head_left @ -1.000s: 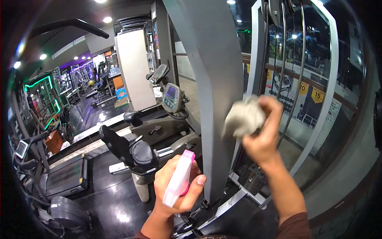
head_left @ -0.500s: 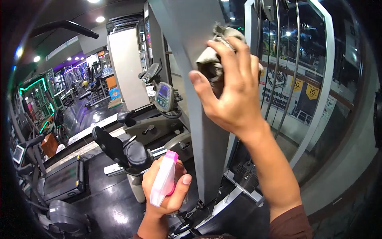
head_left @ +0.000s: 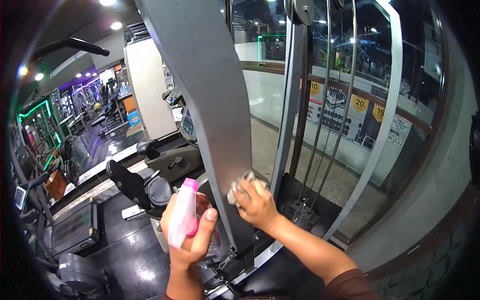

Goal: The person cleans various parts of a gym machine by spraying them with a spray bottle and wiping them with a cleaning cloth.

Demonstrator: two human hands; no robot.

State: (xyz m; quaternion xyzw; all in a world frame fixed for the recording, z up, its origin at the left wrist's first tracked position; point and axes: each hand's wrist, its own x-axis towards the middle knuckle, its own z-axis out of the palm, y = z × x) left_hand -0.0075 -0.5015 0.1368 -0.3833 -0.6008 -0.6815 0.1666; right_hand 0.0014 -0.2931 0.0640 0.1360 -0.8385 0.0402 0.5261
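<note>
My left hand (head_left: 187,240) is wrapped round a spray bottle (head_left: 184,212) with a clear and pink trigger head; most of the bottle body is hidden behind my fingers. My right hand (head_left: 257,205) grips a crumpled greyish cloth (head_left: 240,190) and presses it against the lower part of a wide grey metal column (head_left: 215,100). The column belongs to a gym machine and rises from the floor past the top of the view. The spray bottle is to the left of the column, apart from it.
Right of the column stand guide rods and cables (head_left: 330,115) inside a pale frame (head_left: 387,100). An exercise bike's seat (head_left: 159,191) and a treadmill (head_left: 75,227) are at left. A black handlebar (head_left: 75,46) hangs at upper left. Windows with posters line the right side.
My right hand has moved the cloth from high on the column down to its lower part. My left hand and the spray bottle sit slightly further left in view.
</note>
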